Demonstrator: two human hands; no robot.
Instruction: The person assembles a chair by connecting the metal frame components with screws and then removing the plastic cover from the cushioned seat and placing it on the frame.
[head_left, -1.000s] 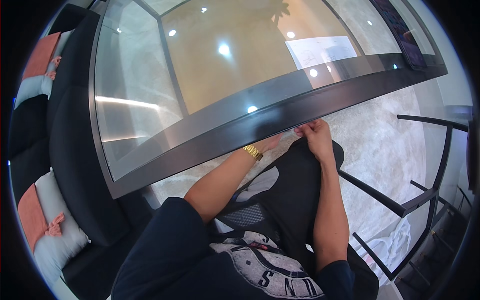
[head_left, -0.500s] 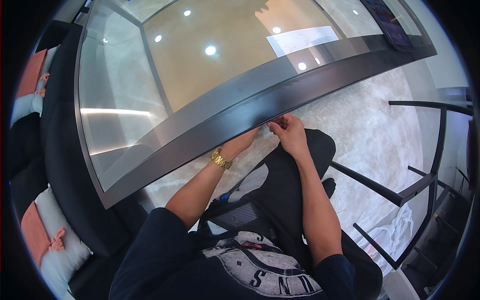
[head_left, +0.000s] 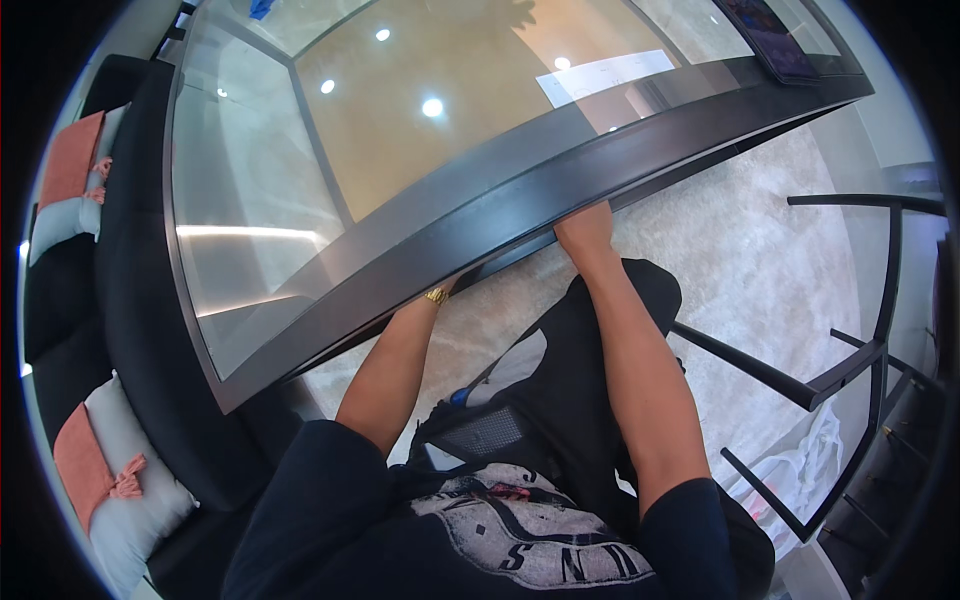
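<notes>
A large glass-topped table [head_left: 520, 195] with a dark metal frame stretches across the space before me. Both of my arms reach to its near edge. Of my right hand [head_left: 587, 228] only the back and wrist show, and its fingers vanish beneath the frame. My left hand [head_left: 449, 287] is almost wholly covered by the same edge, just past a gold wristwatch [head_left: 437, 296]. What either hand touches under there is hidden.
A white sheet of paper [head_left: 610, 78] and a dark phone [head_left: 775, 45] lie at the table's far right. Left stands a dark sofa [head_left: 150, 300] with grey and coral cushions [head_left: 140, 500]. A black metal frame [head_left: 885, 290] and white plastic bag [head_left: 800, 465] are at right.
Both hands have moved forward under the table's edge. The right hand's fingers, pinched together at the edge before, are now out of sight. The view has shifted slightly.
</notes>
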